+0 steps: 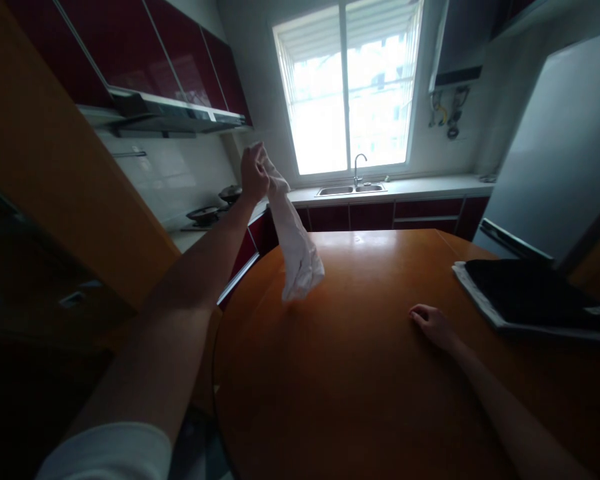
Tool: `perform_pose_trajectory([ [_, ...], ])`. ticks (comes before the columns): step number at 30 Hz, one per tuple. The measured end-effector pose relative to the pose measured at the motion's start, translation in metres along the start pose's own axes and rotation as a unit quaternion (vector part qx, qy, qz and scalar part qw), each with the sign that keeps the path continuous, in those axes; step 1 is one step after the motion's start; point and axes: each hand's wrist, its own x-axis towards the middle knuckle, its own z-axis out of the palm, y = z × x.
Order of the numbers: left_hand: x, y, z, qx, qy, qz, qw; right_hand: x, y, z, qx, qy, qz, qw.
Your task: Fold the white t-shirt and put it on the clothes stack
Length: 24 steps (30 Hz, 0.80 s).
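Observation:
My left hand (256,175) is raised above the far left side of the table, its fingers closed on one end of a pale, whitish cloth (296,250). The cloth hangs down in a long, loose strip, bunched and creased at its lower end, close over the wooden table (350,373). Whether it is a garment or a plain piece of fabric I cannot tell. My right hand (433,325) is low over the right half of the table, fingers curled together with nothing visible in them. To its right lies a folded black cloth (530,293) on top of a white one (480,303).
Beyond the table runs a white counter (430,187) with a double sink (353,190) and a faucet (357,167) under a bright window. Pans (205,215) stand on the stove side at left. A pale refrigerator (555,147) rises at right.

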Motion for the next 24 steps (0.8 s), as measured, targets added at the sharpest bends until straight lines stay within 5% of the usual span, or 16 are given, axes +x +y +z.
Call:
perform_pose_trajectory([
  [6,-0.01,0.012,-0.048,0.03,-0.021,0.079,0.996,-0.001,0.001,0.0,-0.005,0.002,0.0,1.0],
  [9,-0.064,0.0,-0.066,0.081,-0.058,0.01,0.995,-0.002,0.0,0.0,0.002,0.003,-0.008,1.0],
  [12,-0.147,-0.016,-0.085,0.139,-0.164,-0.127,0.968,-0.003,-0.002,0.0,0.003,0.009,-0.01,1.0],
  [15,-0.236,-0.033,-0.111,0.19,-0.368,-0.244,0.877,-0.004,-0.003,0.001,0.0,0.014,-0.007,1.0],
  [18,-0.301,-0.044,-0.13,0.274,-0.544,-0.298,0.735,-0.002,-0.002,0.001,-0.003,0.012,-0.003,1.0],
  [20,-0.327,-0.048,-0.127,0.328,-0.523,-0.28,0.735,-0.001,-0.002,0.001,-0.008,0.012,0.002,1.0],
  [24,-0.352,-0.056,-0.086,0.353,-0.436,-0.218,0.798,-0.002,-0.003,0.0,-0.005,0.02,-0.001,1.0],
])
